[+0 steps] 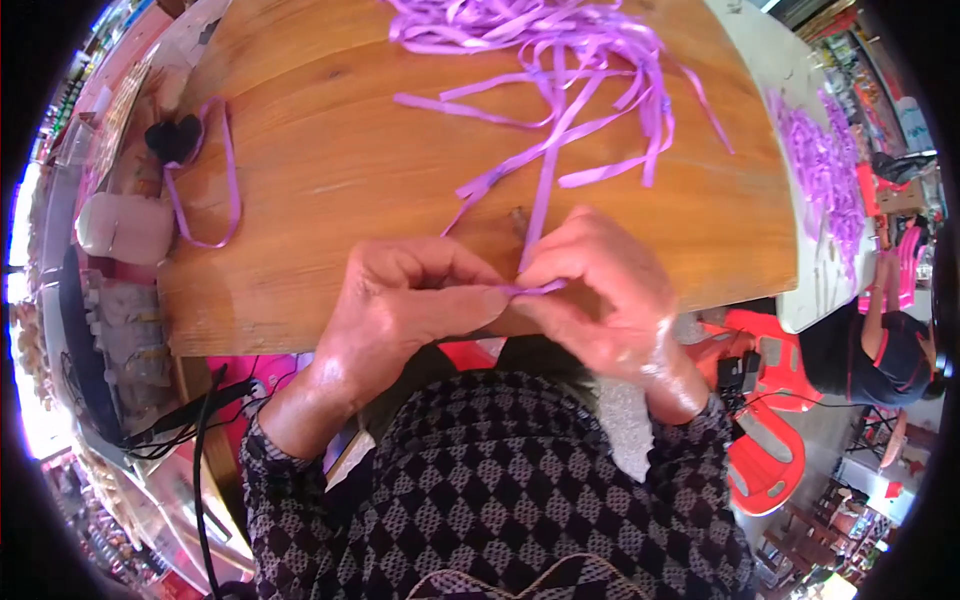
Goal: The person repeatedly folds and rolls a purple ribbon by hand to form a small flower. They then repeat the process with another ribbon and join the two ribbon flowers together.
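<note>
Both of my hands meet over the near edge of the wooden table, pinching one purple ribbon [541, 205] between them. My left hand [410, 295] holds a short piece of it between thumb and forefinger. Close beside, my right hand [605, 290] is closed on the same ribbon, with a short end showing between the two hands. From my right fingers the ribbon runs away up the table toward a loose heap of purple ribbons [560, 30] at the far side. Several strands of the heap trail toward me, some with small knots.
The wooden table [330, 150] has a ribbon loop [235, 190] and a black object [172, 138] at left, near a white rounded case [125, 228]. More purple ribbons [820, 170] lie on a pale surface at right. Red chairs [765, 465] and another person [880, 355] are beyond.
</note>
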The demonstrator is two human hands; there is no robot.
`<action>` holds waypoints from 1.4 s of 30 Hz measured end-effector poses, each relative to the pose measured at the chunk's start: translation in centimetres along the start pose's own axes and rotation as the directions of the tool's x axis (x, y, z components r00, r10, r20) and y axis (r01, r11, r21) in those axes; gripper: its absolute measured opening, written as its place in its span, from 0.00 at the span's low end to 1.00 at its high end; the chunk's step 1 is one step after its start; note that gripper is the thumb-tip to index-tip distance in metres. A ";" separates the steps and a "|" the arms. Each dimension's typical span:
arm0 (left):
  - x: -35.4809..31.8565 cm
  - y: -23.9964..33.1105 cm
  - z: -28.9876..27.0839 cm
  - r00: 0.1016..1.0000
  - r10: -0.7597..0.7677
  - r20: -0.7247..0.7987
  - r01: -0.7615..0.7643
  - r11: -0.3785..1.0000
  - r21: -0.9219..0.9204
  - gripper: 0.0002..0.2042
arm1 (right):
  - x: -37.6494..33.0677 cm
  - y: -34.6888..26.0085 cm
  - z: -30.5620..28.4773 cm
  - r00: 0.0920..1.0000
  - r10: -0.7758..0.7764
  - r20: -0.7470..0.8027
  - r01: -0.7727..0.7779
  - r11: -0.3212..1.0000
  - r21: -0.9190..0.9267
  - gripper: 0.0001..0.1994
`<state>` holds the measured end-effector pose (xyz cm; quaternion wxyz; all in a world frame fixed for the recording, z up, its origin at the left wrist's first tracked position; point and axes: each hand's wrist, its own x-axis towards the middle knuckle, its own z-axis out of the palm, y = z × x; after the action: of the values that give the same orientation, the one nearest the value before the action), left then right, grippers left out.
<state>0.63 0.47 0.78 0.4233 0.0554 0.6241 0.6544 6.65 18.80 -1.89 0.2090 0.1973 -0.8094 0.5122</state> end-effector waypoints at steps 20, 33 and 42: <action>-0.4 0.0 -1.8 0.990 0.124 -0.067 -0.110 0.976 0.187 0.05 | -1.3 0.0 1.4 0.977 0.213 -0.019 -0.206 0.963 0.175 0.10; -0.4 -0.4 -1.8 0.969 0.219 -0.116 -0.168 0.925 0.341 0.05 | -2.4 0.0 1.4 0.966 0.256 -0.039 -0.241 0.943 0.232 0.09; -0.7 -1.5 -2.4 0.967 0.199 -0.159 -0.154 0.954 0.257 0.05 | -2.7 0.8 1.0 0.943 0.325 0.075 -0.333 0.897 0.290 0.18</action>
<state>0.37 -1.98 -0.69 0.2936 0.1018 0.7282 0.6109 8.40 18.47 -4.34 0.0773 0.0932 -0.7469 0.6538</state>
